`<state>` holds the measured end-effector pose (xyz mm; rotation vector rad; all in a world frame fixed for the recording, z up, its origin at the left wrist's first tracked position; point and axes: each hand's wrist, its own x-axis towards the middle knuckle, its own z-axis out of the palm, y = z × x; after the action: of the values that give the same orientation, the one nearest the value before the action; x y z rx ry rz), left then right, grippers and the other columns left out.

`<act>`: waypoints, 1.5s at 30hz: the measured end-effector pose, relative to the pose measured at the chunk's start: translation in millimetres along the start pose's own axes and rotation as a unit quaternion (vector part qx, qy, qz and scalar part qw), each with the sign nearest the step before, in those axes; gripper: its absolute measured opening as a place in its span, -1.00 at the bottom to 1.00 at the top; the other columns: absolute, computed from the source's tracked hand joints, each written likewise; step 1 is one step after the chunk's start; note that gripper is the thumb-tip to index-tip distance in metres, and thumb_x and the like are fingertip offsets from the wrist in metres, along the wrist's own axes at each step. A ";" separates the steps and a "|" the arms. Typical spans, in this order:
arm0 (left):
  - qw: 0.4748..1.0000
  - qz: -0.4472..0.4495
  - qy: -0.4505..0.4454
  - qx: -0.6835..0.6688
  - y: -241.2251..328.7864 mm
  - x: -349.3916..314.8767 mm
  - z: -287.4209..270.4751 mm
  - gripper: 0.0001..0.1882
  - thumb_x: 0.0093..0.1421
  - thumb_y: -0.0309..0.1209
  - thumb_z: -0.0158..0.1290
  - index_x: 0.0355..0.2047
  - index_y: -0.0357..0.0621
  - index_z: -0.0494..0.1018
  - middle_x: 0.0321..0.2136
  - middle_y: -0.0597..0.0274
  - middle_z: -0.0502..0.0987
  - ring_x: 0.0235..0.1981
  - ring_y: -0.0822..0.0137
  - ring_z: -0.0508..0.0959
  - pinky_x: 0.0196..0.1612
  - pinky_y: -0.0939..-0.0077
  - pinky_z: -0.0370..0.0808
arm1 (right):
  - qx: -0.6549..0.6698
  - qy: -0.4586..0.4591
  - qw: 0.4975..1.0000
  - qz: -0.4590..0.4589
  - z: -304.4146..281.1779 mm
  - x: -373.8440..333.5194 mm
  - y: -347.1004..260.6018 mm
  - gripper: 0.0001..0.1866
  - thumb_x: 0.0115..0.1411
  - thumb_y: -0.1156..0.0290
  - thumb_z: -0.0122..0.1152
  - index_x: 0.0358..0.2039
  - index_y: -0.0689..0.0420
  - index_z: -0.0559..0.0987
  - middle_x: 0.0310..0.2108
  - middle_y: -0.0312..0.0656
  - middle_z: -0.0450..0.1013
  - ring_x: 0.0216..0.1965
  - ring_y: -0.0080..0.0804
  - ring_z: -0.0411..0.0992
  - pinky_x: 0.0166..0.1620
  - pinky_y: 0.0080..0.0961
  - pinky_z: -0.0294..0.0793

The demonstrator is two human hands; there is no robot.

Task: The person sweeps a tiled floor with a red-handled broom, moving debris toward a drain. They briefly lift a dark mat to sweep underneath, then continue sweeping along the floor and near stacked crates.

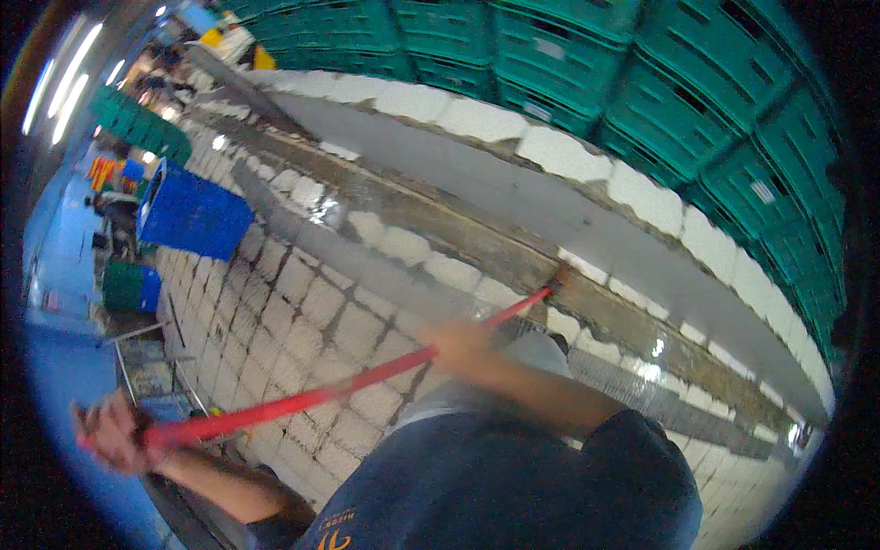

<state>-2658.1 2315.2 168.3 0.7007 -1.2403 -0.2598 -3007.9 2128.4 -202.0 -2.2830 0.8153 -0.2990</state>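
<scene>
A long red pole [312, 397] slants across my front from lower left to upper right. Near its upper end, at the far left, my left hand [115, 435] is wrapped round it. Farther along, about the middle of the view, my right hand [458, 348] grips it too, smeared by motion. The pole's far end reaches a shallow, wet, brownish channel [440, 220] in the floor. A dark reddish-brown blur [562, 277] sits at that tip, perhaps a brush head; its kind cannot be made out.
Stacked green crates [559, 64] line the far side beyond the channel. Grey strips and pale stone blocks [564, 151] edge the channel. A blue bin [195, 213] stands tilted in view at left on the paved floor [284, 293]. Metal legs of a stand [174, 362] rise near my left hand.
</scene>
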 end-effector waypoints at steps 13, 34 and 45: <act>0.903 0.005 -0.418 -0.099 31.3 41.9 55.3 -0.90 0.27 -0.54 0.10 -0.27 -0.38 0.48 -0.75 0.06 0.52 -0.66 0.10 0.62 -0.16 -0.15 0.56 | 0.067 0.032 0.987 -0.141 45.3 145.4 -34.1 -0.90 0.12 0.37 0.24 -0.34 0.06 0.60 -0.37 -0.11 0.55 -0.21 -0.03 0.51 -0.11 -0.10 0.44; 0.927 -0.277 -0.243 0.069 -189.5 65.7 134.7 -0.61 0.16 -0.13 0.30 -0.29 -0.19 0.47 -0.69 0.22 0.53 -0.59 0.18 0.63 -0.04 -0.26 0.48 | 0.181 0.201 0.961 0.048 80.5 188.4 130.0 -0.75 -0.01 0.42 0.29 -0.25 0.07 0.59 -0.35 -0.08 0.55 -0.22 0.02 0.52 -0.14 -0.10 0.45; 0.869 -0.038 -0.494 -0.018 -152.3 174.2 153.0 -0.82 0.26 -0.34 0.17 -0.43 -0.18 0.58 -0.62 0.19 0.53 -0.55 0.18 0.58 0.04 -0.21 0.42 | 0.195 0.175 0.954 -0.143 3.7 317.1 45.6 -0.87 0.05 0.41 0.26 -0.36 0.09 0.55 -0.40 0.01 0.51 -0.25 0.04 0.53 -0.17 -0.05 0.46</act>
<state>-2714.3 2051.2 232.5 0.5848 -2.1741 -0.7703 -2781.6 1904.8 -239.5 -1.9897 0.5274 -0.9341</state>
